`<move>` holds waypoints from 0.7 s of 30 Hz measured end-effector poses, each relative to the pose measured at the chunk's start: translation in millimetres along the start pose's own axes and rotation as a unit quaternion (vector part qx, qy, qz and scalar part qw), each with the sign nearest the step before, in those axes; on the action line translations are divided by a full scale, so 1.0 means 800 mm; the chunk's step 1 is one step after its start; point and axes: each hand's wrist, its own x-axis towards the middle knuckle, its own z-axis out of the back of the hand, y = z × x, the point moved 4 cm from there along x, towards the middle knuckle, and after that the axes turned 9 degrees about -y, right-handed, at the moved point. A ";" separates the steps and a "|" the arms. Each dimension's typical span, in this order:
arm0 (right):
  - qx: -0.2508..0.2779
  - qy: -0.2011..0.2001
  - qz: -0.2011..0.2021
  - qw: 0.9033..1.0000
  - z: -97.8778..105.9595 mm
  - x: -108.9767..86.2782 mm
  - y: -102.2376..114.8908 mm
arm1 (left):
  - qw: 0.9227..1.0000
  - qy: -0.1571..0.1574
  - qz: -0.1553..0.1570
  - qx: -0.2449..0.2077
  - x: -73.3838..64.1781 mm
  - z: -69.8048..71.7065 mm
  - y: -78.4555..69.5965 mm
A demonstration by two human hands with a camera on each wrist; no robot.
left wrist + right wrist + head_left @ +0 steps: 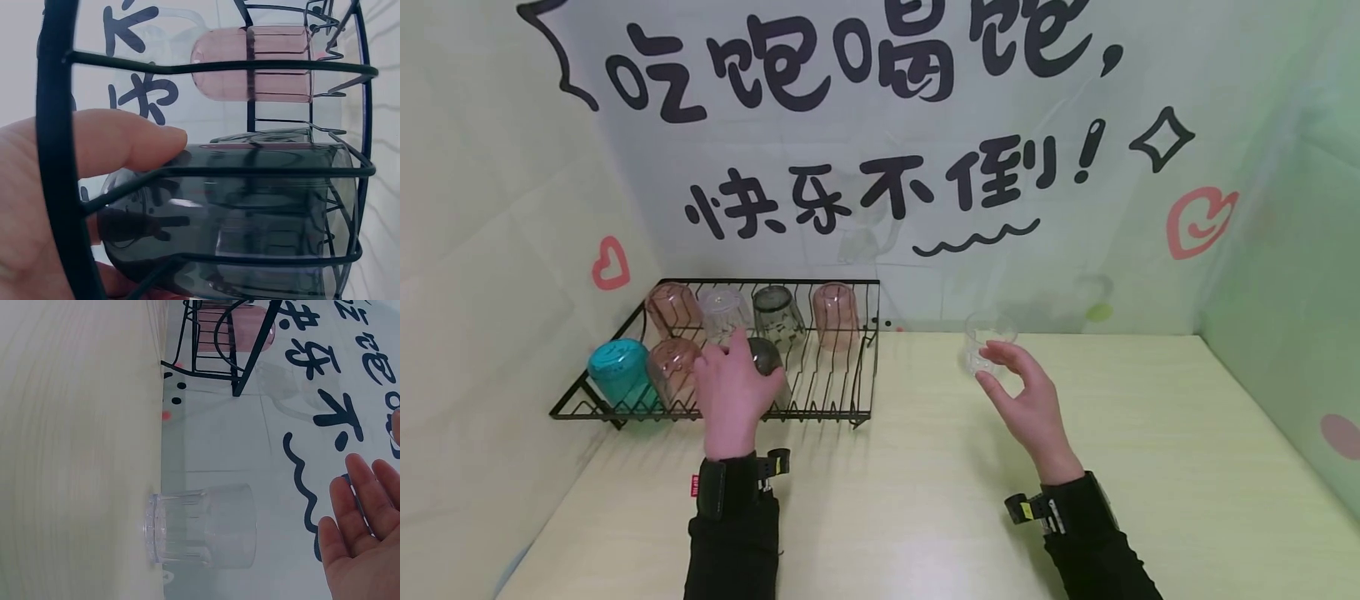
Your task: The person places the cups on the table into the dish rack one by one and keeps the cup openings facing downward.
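Note:
In the head view, my left hand [730, 396] is at the front of a black wire rack [827, 415]. Its thumb and fingers hold the upper end of an upside-down dark grey glass [766, 357]. The left wrist view shows the thumb along the side of this glass [250, 212], behind the rack wires. A clear glass [991, 325] stands upright on the table at the back. Just in front of it is my right hand [1030, 408], thumb and fingers spread apart, holding nothing. The right wrist view has a gap between the fingers and the clear glass [219, 525].
Several upside-down glasses share the rack: a blue one [619, 367], pink ones including one at the back right [835, 312], a clear one [722, 308] and another grey one [777, 312]. Behind the table [925, 500] hangs a printed backdrop [820, 258].

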 end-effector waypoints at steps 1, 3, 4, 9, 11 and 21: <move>0.000 -0.002 0.000 1.000 0.000 0.000 0.000 | 1.000 0.000 0.000 0.001 0.000 -0.001 0.000; -0.003 -0.003 -0.001 1.000 0.000 0.000 0.000 | 1.000 0.003 0.004 0.000 0.001 -0.001 0.000; -0.005 -0.003 -0.001 1.000 0.000 0.000 0.000 | 1.000 0.004 0.006 0.000 0.001 -0.001 0.000; -0.016 -0.004 0.002 1.000 0.000 0.000 0.000 | 1.000 0.008 0.012 -0.001 0.000 -0.002 0.000; -0.020 -0.005 0.004 1.000 0.000 0.001 -0.001 | 1.000 0.005 0.012 -0.001 0.000 -0.002 0.000; -0.029 -0.008 0.007 1.000 0.002 0.001 -0.006 | 1.000 0.003 0.019 -0.004 0.000 -0.004 0.002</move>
